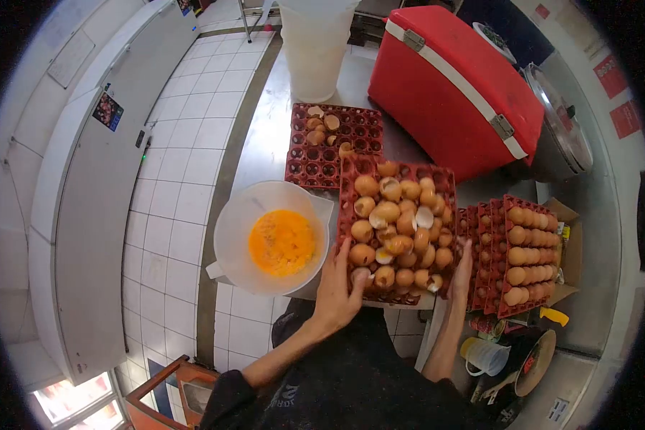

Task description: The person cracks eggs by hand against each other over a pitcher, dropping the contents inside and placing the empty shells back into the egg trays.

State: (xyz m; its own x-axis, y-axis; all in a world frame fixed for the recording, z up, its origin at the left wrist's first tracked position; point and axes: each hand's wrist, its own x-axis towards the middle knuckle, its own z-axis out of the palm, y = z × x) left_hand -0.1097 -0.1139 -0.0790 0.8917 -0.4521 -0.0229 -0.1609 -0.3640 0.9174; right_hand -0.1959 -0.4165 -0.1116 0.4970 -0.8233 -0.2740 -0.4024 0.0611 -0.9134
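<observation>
Red tray of eggshells point(398, 222) as landmark. Left hand point(339, 283) on its near-left corner, fingers spread flat, thumb curled under the edge. Right hand point(462, 271) against its near-right side, fingers straight, grip underneath not visible. Pitcher of beaten yolk point(279, 240) just left. Stacked full egg trays point(512, 254) just right. Red cooler point(455, 89) behind.

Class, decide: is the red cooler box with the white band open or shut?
Shut: the red cooler box has its lid seated along the white band, both metal latches lying across the seam.
</observation>
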